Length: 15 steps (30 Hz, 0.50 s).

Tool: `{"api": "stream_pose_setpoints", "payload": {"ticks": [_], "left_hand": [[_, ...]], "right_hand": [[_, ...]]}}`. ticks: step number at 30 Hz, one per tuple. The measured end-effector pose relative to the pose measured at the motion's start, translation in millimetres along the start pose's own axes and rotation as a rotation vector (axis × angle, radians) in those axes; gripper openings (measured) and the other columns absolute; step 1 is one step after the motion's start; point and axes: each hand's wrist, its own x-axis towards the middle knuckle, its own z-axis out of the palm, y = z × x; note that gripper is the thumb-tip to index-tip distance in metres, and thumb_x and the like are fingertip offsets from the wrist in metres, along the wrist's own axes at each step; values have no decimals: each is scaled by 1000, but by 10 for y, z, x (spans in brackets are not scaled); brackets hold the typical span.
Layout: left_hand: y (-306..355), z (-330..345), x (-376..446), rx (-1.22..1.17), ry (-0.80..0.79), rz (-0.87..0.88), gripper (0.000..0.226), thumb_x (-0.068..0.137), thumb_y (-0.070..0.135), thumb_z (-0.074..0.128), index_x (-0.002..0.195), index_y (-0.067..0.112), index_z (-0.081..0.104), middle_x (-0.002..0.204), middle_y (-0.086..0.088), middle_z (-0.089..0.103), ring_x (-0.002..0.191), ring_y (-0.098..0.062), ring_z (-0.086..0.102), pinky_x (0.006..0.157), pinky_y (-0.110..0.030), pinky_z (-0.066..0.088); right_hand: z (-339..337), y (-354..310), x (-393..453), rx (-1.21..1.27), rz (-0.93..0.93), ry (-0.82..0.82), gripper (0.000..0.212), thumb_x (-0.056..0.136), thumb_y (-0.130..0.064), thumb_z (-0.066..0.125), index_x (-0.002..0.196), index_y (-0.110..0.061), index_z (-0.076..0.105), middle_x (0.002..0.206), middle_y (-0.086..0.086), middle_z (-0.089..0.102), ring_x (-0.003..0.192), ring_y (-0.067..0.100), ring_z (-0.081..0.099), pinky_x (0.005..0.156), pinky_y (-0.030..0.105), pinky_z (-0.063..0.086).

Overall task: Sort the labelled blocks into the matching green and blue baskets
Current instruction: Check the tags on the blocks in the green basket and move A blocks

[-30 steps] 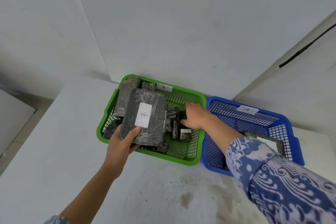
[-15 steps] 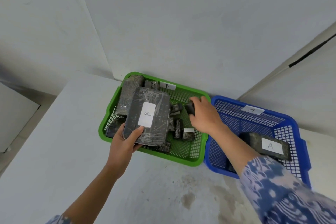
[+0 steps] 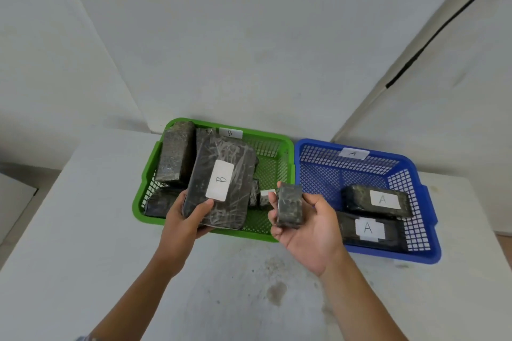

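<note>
A green basket (image 3: 285, 147) tagged B and a blue basket (image 3: 415, 171) tagged A stand side by side on the white table. My left hand (image 3: 184, 223) grips the near corner of a large dark block labelled B (image 3: 221, 185), tilted over the green basket. My right hand (image 3: 307, 227), palm up, holds a small dark block (image 3: 289, 206) above the green basket's near right corner; no label shows on it. Two dark blocks labelled A (image 3: 379, 199) (image 3: 368, 228) lie in the blue basket. A tall dark block (image 3: 176, 151) and smaller ones lie in the green basket.
The white table (image 3: 83, 230) ends at a left edge with a drop to the floor. White walls rise right behind both baskets. A dark stain (image 3: 275, 292) marks the tabletop in front of me.
My right hand has lifted a small block out of the green basket and turned palm up toward me. The left hand still holds the large B block, almost unmoved.
</note>
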Motion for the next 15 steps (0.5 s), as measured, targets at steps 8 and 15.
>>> {"api": "stream_pose_setpoints", "payload": {"ticks": [8, 15], "left_hand": [[-95, -10, 4, 33, 34, -60, 27, 95, 20, 66, 120, 29, 60, 112, -7, 73, 97, -21, 73, 71, -34, 62], [-92, -1, -14, 74, 30, -57, 32, 95, 22, 66, 126, 25, 58, 114, -7, 72, 101, -22, 71, 76, -39, 61]], "right_hand": [[-16, 111, -119, 54, 22, -228, 52, 80, -47, 80, 106, -4, 67, 102, 10, 62, 73, 18, 63, 57, 28, 49], [-46, 170, -150, 213, 109, -311, 71, 85, -43, 75, 139, 0, 55, 103, 14, 65, 80, 24, 70, 61, 32, 55]]}}
